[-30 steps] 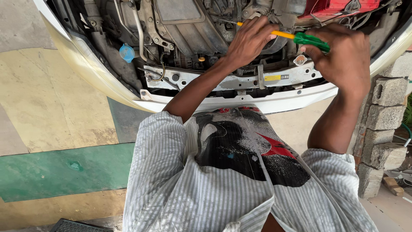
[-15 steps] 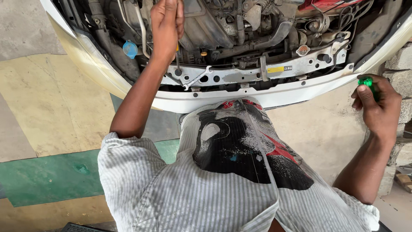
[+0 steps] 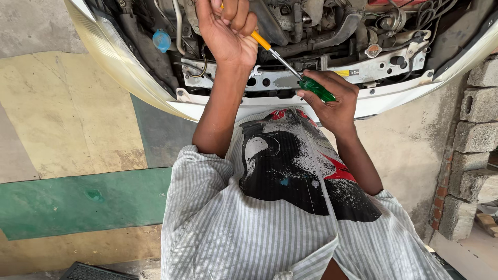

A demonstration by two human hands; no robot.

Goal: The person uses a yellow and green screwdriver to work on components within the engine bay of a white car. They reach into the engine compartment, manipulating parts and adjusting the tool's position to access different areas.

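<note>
**A:** Head view first — what hems the hands in?

**B:** The white front edge of the car [image 3: 394,96] curves across the top, with the open engine bay [image 3: 321,26] above it. A pale metal crossbar [image 3: 373,70] runs along the front of the bay, dotted with holes. Hoses and pipes crowd the space above the bar, so the room there is tight. Below the car's edge it opens out: bare concrete floor [image 3: 67,119] with a green painted band to the left, and a stack of grey blocks [image 3: 477,135] closing off the right side.

**A:** And the tool relative to the hands?

**B:** A screwdriver [image 3: 290,65] spans the two hands. The right hand [image 3: 332,101] is wrapped around its green handle [image 3: 316,89], just in front of the crossbar. The left hand [image 3: 228,31] is raised higher into the bay, fingers curled shut around the yellow-orange part [image 3: 261,40] at the far end of the shaft.

**A:** Which way does it run?

**B:** Its long axis is a diagonal — green handle low and to the right, near the person's chest, the metal shaft rising up and left into the left fist. The tip is hidden inside that fist, so I can't tell what it meets.

**A:** Anything else close by?

**B:** A blue cap [image 3: 161,40] sits left of the left wrist.
</note>
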